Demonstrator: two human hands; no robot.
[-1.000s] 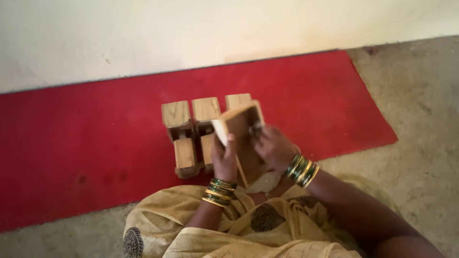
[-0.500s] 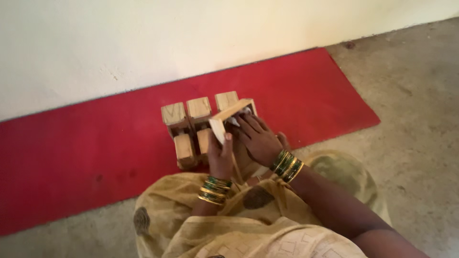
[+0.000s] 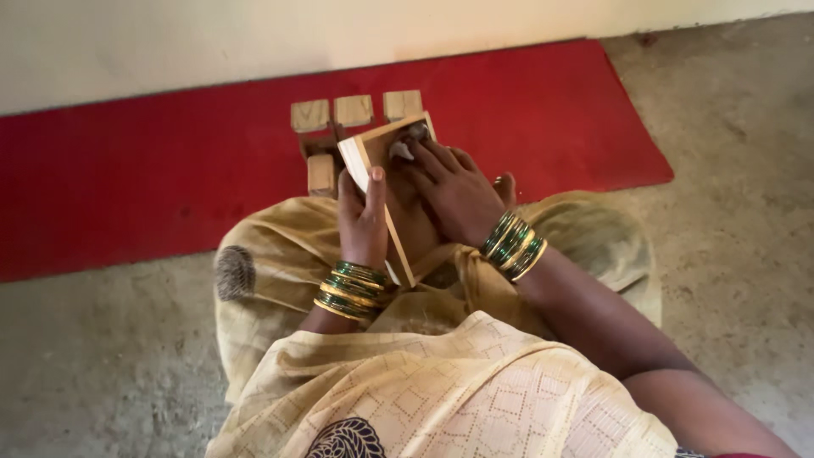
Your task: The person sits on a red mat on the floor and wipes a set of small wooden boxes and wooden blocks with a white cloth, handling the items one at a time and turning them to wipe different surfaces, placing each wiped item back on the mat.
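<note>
wooden box [image 3: 398, 203] tilted in lap, open side up, near end hidden by cloth. left hand [image 3: 363, 216] wrapped around its left wall, thumb on rim, gripping it. right hand [image 3: 454, 191] flat inside the box, fingers pressing a small grey rag [image 3: 405, 146], mostly covered, hard to make out. wooden blocks [image 3: 352, 110] on red mat [image 3: 153, 170] behind, partly blocked by the box.

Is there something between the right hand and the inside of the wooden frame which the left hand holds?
Yes: a small grey piece lies under the fingertips of the right hand, pressed on the wooden frame that the left hand grips.
</note>
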